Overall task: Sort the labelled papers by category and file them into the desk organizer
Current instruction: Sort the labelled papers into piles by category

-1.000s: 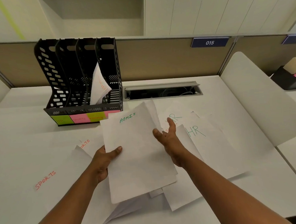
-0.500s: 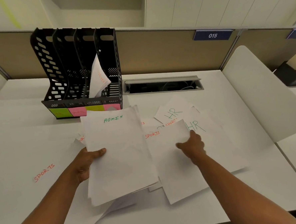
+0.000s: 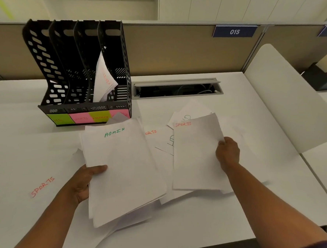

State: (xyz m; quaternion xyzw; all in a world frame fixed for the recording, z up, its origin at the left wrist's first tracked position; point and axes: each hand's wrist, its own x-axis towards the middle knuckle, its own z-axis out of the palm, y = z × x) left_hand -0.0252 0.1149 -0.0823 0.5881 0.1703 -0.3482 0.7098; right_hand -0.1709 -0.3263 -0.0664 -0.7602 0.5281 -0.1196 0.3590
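Note:
My left hand (image 3: 84,183) grips the left edge of a stack of white sheets (image 3: 121,170) whose top sheet reads ADMIN in green. My right hand (image 3: 227,152) pinches the right edge of a sheet marked SPORTS (image 3: 197,150) in red, lifted slightly over other papers. Under it lie HR sheets (image 3: 188,112) and another SPORTS sheet (image 3: 156,141). A further SPORTS sheet (image 3: 38,181) lies flat at the left. The black desk organizer (image 3: 85,107) stands at the back left with several slots and coloured labels; papers (image 3: 103,79) lean in one of its right-hand slots.
A cable slot (image 3: 177,88) is set into the white desk (image 3: 259,204) behind the papers. A beige partition with a blue 015 sign (image 3: 234,32) runs along the back. A white chair back (image 3: 283,97) stands at the right, with a black box (image 3: 322,77) beyond it.
My left hand has drawn the ADMIN stack to the left. My right hand went from open in the air down to the papers, took hold of the SPORTS sheet and shifted it right.

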